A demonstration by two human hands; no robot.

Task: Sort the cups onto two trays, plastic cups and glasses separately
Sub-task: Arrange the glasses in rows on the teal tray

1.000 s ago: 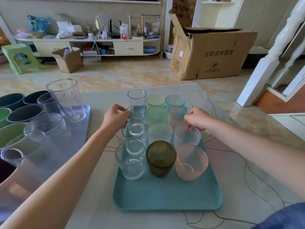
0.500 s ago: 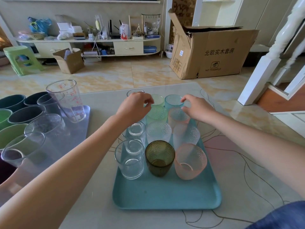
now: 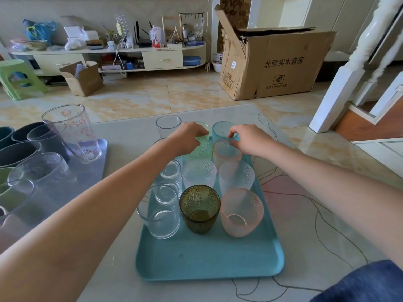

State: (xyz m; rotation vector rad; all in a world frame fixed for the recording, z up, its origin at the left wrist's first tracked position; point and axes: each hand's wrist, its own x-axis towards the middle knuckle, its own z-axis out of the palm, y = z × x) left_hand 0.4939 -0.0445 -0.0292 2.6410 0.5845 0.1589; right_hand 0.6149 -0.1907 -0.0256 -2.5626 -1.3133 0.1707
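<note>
A teal tray (image 3: pixel 207 258) holds several glasses in three rows: clear ones on the left, a dark green glass (image 3: pixel 199 208) and a pink glass (image 3: pixel 242 212) at the front. My left hand (image 3: pixel 187 139) reaches over the back of the tray, fingers closed on the rim of a pale green glass (image 3: pixel 204 132). My right hand (image 3: pixel 246 138) pinches the right rim of a teal glass (image 3: pixel 221 129), just above another pink glass (image 3: pixel 225 151). A grey tray (image 3: pixel 91 168) at the left carries plastic cups, among them a clear printed cup (image 3: pixel 72 131).
Both trays lie on a pale patterned table (image 3: pixel 327 236). A clear glass (image 3: pixel 168 125) stands at the tray's far left corner. Beyond the table are a tiled floor, a large cardboard box (image 3: pixel 279 62) and a white stair post (image 3: pixel 340 88).
Both hands moved from the middle glasses toward the back row. The left hand went from the clear glasses to the pale green glass, the right from a frosted glass to the teal one.
</note>
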